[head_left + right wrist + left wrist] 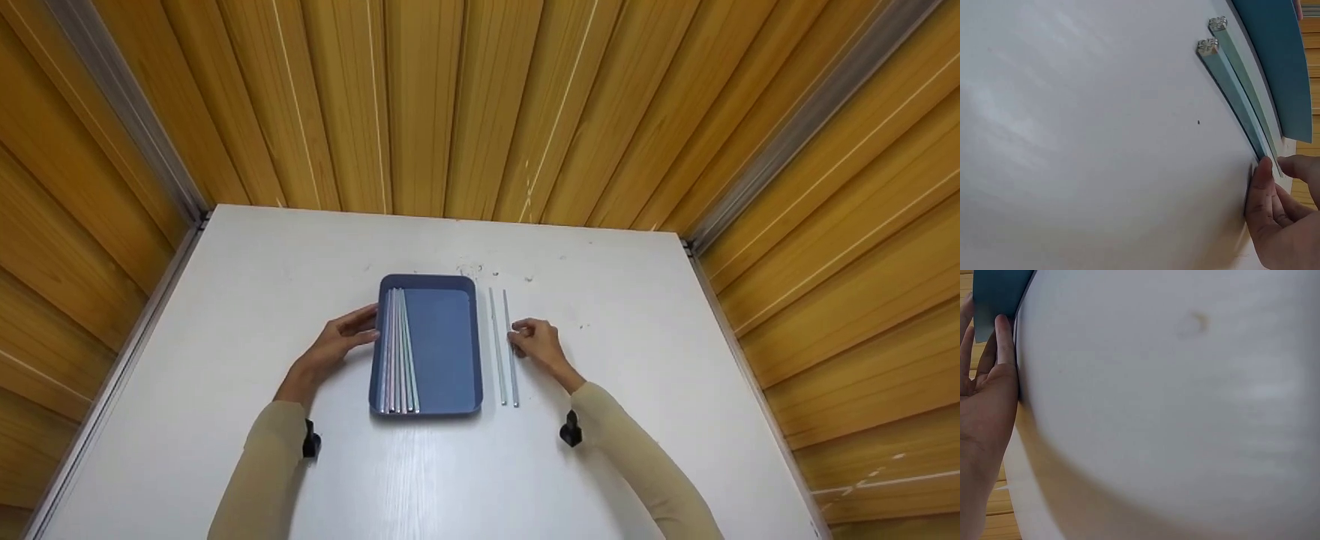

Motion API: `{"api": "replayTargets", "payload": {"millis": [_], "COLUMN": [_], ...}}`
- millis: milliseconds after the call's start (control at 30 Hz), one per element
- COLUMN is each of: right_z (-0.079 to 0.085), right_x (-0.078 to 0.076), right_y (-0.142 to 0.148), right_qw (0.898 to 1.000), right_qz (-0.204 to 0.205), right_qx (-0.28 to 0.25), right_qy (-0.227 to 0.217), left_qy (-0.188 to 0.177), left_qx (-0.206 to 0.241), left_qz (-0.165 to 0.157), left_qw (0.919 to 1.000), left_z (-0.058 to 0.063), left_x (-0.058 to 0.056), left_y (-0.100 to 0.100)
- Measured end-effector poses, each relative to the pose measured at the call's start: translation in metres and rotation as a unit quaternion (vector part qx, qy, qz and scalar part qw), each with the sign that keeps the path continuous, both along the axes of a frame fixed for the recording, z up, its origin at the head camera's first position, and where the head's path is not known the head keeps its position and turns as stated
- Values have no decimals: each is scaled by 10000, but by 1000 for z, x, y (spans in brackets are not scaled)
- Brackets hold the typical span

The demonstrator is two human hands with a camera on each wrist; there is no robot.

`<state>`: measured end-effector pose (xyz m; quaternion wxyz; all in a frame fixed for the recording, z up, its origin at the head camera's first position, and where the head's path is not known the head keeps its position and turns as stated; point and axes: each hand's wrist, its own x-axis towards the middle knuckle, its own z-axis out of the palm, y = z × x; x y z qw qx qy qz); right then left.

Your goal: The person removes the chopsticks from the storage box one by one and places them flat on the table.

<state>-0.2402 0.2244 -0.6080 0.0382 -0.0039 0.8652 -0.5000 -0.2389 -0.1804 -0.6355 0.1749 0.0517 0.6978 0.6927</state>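
Where wood-patterned panels stand along the left side of the white worktop, a left sleeve, beige, reaches in from the near edge with a black wrist mount. The left hand rests against the left wall of a blue tray, its thumb set apart from the other fingers, which are fairly straight and touch the tray's side. Inside, along the left of the tray, lies a row of slim, pale, shiny sticks, their far ends close together and their near ends slightly fanned; the right part of the tray floor is bare. Just right of the tray, two loose sticks lie side by side on the worktop: a greenish stick on the left and a bluish stick on the right. The right hand has its thumb and forefinger pinching the bluish stick near its middle. Farther right comes the right sleeve.
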Motion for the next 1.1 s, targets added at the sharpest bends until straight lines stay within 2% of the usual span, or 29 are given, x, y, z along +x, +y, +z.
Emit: {"api": "replayTargets", "payload": {"millis": [167, 300, 467, 600, 867, 1000, 1100], "right_z": [15, 37, 70, 86, 88, 78, 64], "right_x": [-9, -26, -50, -63, -68, -63, -57], "right_y": [5, 4, -10, -29, -83, -106, -124], "right_qw": [9995, 9978, 9959, 9940, 9862, 9841, 9814], "right_qz": [115, 426, 759, 918, 1298, 1271, 1328], "right_qx": [-171, -334, -227, -277, -390, -457, -511], "right_qy": [-246, -383, -440, -530, -950, -1158, -1290], "left_qy": [-7, 74, 126, 93, 130, 149, 116], "left_qx": [30, 103, 100, 81, -30, -27, -23], "left_qz": [2, 8, 3, -13, -21, -11, -1], "left_qw": [10000, 9999, 9999, 9999, 9999, 9999, 9999], "left_z": [0, 0, 3, 4, 2, 2, 3], "left_x": [-1, -3, -7, -9, -7, -7, -5], "left_y": [-2, -4, -6, -7, -9, -7, -6]}}
